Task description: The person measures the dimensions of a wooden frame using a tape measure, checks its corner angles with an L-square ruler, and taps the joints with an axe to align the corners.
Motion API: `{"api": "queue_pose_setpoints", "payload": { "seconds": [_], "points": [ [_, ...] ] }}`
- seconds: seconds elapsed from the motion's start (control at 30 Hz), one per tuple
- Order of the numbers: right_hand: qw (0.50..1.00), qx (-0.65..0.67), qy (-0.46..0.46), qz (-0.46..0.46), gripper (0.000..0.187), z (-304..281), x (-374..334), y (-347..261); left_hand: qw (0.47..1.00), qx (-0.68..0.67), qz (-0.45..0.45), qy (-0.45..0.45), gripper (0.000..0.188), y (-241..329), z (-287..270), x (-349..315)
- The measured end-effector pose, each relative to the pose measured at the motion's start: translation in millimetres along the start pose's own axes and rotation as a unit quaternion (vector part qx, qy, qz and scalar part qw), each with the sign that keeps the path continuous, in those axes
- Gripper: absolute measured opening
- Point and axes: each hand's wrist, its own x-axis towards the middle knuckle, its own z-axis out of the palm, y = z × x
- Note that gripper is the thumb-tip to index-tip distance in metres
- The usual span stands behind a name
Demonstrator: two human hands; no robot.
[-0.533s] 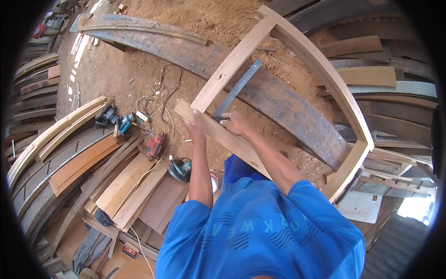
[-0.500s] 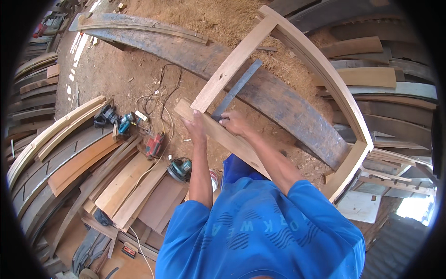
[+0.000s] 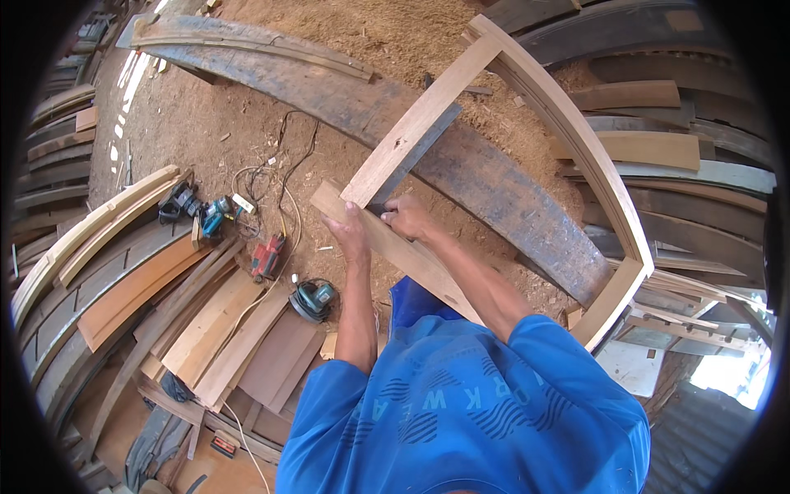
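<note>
A large pale wooden frame (image 3: 568,107) with mitred or butted corners is tilted in front of me, one rail close to my body. At its near left corner my left hand (image 3: 352,235) is closed round the near rail (image 3: 420,259), thumb on the joint. Just inside that corner my right hand (image 3: 407,218) grips the dark stock of a carpenter's square, partly hidden by the fingers. The square's grey-blue blade (image 3: 424,152) lies along the inner edge of the left rail (image 3: 420,123).
A long weathered plank bench (image 3: 510,198) runs beneath the frame. Power tools, including a teal sander-like tool (image 3: 314,298) and a red one (image 3: 267,257), lie with cords at left. Stacked boards (image 3: 132,288) fill the left; more boards (image 3: 658,148) stand right. Sawdust (image 3: 354,33) covers the far ground.
The square's blade has swung left, from standing apart from the left rail to lying against its inner edge. Both hands keep their hold at the corner.
</note>
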Motion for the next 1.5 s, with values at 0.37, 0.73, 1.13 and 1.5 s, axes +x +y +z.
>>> {"api": "queue_pose_setpoints", "payload": {
  "seconds": [0.37,0.73,1.13,1.5],
  "points": [
    [0.999,-0.038,-0.007,-0.004,0.03,-10.7,-3.1,-8.7,1.0,0.005,0.024,-0.007,0.066,-7.5,0.8,5.5],
    [0.999,-0.005,0.016,-0.045,0.025,-6.5,-1.5,0.6,0.999,0.027,0.039,0.005,0.068,8.0,5.1,3.2],
    [0.974,-0.01,0.227,0.024,0.035,-132.1,-203.1,55.3,0.852,0.474,0.217,0.049,0.104,45.2,7.9,-0.6],
    [0.597,-0.043,0.77,0.22,0.039,-129.2,-530.6,310.4,0.74,0.476,0.366,-0.302,0.081,97.2,177.5,-138.4]
  ]
}}
